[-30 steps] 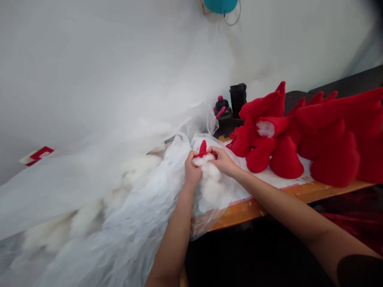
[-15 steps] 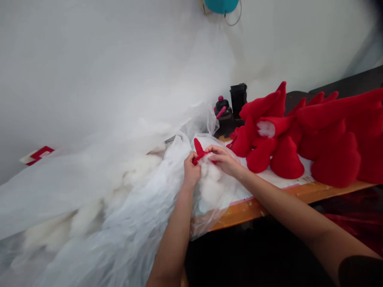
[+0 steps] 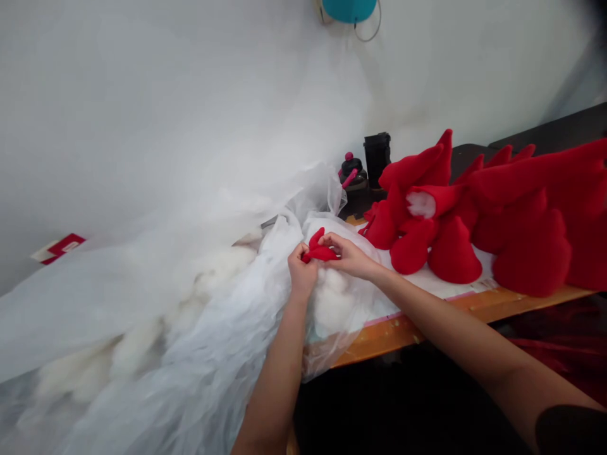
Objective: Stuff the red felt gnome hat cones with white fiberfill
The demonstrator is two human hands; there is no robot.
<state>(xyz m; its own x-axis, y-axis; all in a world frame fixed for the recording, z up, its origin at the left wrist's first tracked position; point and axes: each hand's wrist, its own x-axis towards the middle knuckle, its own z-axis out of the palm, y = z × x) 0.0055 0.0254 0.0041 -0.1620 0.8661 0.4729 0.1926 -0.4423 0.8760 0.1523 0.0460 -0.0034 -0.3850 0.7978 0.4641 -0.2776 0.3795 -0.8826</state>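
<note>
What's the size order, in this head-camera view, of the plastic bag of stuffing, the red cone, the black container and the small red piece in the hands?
1. Plastic bag of stuffing
2. Red cone
3. Black container and small red piece: these look alike, and nearness to the camera makes it unsure.

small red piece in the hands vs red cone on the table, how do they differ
The small red fabric piece is far smaller than the stuffed red cone. The small piece is pinched between left hand and right hand, the cone stands on a white sheet. The small piece looks flat and two-pointed, the cone plump with one point. Both are bright red.
</note>
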